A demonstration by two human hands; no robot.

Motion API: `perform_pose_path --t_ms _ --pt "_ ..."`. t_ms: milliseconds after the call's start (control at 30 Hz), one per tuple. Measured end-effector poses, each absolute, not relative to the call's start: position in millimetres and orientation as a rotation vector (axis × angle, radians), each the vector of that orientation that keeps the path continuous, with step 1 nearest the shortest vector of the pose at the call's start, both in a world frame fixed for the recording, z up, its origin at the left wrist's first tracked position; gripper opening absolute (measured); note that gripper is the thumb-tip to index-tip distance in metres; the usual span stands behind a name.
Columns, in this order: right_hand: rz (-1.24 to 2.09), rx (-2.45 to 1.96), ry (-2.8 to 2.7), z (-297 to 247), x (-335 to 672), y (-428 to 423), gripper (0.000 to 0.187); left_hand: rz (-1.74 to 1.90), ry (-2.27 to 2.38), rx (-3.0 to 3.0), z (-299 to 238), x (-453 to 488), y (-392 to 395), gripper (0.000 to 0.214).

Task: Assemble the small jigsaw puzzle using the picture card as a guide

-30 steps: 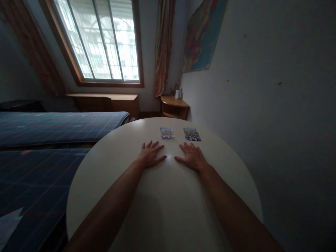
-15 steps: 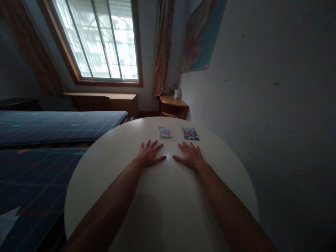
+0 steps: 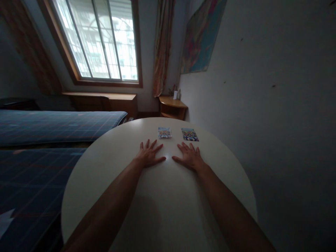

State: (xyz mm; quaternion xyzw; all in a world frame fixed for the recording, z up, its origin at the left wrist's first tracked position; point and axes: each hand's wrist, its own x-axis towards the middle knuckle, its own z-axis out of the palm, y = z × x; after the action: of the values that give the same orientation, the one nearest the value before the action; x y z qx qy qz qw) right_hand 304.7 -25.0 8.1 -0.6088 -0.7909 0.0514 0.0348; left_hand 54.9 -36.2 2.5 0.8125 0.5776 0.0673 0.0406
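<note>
**1. Step in hand.** Both palms are down on the round table (image 3: pixel 110 168) at mid-frame, just short of two picture cards. Judged good practice for this pos.:
- Palms flat w/ even weight and fingers spread.
- Forearms low over the top, so nothing slides.
- Fingertips clear of the cards, so neither gets nudged.
- Head level, so both cards sit in view above the knuckles.

**2. Hands.**
- The left hand (image 3: pixel 149 154) is fully opened out w/ fingers fanned and palm on the tabletop. Its thumb points toward frame ctr. It holds nothing. The nearest item is the left card (image 3: pixel 164 132), just beyond the fingertips w/ no contact.
- The right hand (image 3: pixel 189 156) is a mirror of the above, spread flat w/ nothing gripped. The nearest item is the right card (image 3: pixel 189 134), just beyond the fingertips w/ no contact.
- The thumb tips are near each other w/ a small gap btw them. A light patch on the tabletop shows in that gap.

**3. Cards.** Both lie flat and face up, side by side w/ a gap btw them, above frame ctr toward the far rim of the table. The print is colourful but too small to read.

**4. Surroundings.**
- A bed (image 3: pixel 52 122) w/ a blue checked cover is at left of frame.
- A barred window (image 3: pixel 105 42) is at upper left, w/ a curtain (image 3: pixel 161 45) beside it.
- A corner shelf (image 3: pixel 173 105) is behind the table.
- A map (image 3: pixel 201 35) hangs at top, right of ctr.
</note>
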Motion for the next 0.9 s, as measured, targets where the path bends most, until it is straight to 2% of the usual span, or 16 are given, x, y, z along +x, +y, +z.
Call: perform_pose_path --t_ms 233,533,667,900 --pt "0.155 -1.875 -2.461 8.1 304.3 -19.9 0.095 0.219 1.737 2.489 1.6 53.4 -35.8 0.085" --pt "0.02 -2.008 -2.354 12.6 320.1 14.1 0.101 0.272 1.74 2.483 5.2 54.6 -37.4 0.072" --pt "-0.019 -1.988 -2.346 15.0 324.6 12.5 0.091 0.32 1.74 2.474 2.2 53.8 -35.6 0.069" --pt "-0.099 -1.694 -2.504 32.5 324.1 -29.5 0.067 0.504 1.698 2.494 -0.8 52.3 -37.7 0.064"
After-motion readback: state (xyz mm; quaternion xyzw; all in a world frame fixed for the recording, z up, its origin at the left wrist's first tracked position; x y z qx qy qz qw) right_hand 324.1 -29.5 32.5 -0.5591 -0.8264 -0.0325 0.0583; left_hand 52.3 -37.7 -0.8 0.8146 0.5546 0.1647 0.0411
